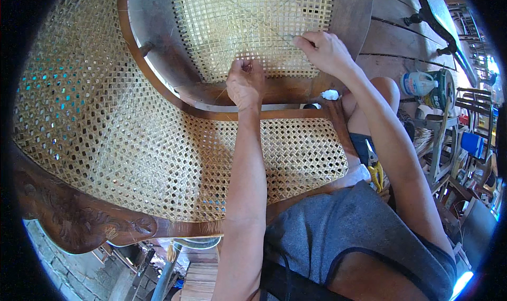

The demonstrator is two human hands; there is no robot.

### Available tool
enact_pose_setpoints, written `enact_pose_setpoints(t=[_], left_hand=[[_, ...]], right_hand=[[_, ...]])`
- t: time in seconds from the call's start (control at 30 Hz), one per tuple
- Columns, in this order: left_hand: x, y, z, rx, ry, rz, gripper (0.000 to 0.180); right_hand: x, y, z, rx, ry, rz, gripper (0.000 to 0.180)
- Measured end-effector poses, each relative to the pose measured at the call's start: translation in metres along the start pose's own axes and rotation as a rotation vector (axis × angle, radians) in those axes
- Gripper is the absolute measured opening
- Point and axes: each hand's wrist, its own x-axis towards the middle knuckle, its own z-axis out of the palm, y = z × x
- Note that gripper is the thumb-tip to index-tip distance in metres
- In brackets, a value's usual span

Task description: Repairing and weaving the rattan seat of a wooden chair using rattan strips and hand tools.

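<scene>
Pale woven cane fills the wooden seat frame [253, 94] of a chair, and both my hands are over this seat panel [237, 26]. My left hand [245, 84] is closed at the panel's near edge, fingertips curled against the weave; what they grip is hidden, though a thin strand pokes out beside the hand. Farther right, my right hand [328, 53] pinches a thin cane strand [274, 30] between thumb and forefinger. That strand slants up and left across the panel. My left forearm passes over the finished cane backrest [158, 158].
A carved wooden rail [79, 222] borders the backrest on the near left. At the right stand a white jug [420, 83], a blue container [471, 143] and several wooden chair parts. Yellow-handled pliers [376, 175] are by my right side. A white wad [330, 95] rests at the seat corner.
</scene>
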Motion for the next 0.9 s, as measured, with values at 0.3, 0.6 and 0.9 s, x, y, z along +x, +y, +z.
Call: enact_pose_setpoints(t=[0.3,0.6,0.9], left_hand=[[-0.003,-0.013,0.013,-0.224,-0.041,-0.06,0.018],[-0.008,-0.011,0.017,-0.165,0.048,0.043,0.009],[-0.01,-0.017,0.023,-0.105,0.113,0.09,0.012]], right_hand=[[0.021,-0.016,0.031,0.186,-0.127,-0.405,0.028],[0.046,-0.024,-0.013,-0.482,-0.327,-0.408,0.022],[0.041,0.041,-0.062,-0.497,0.06,-0.447,0.022]])
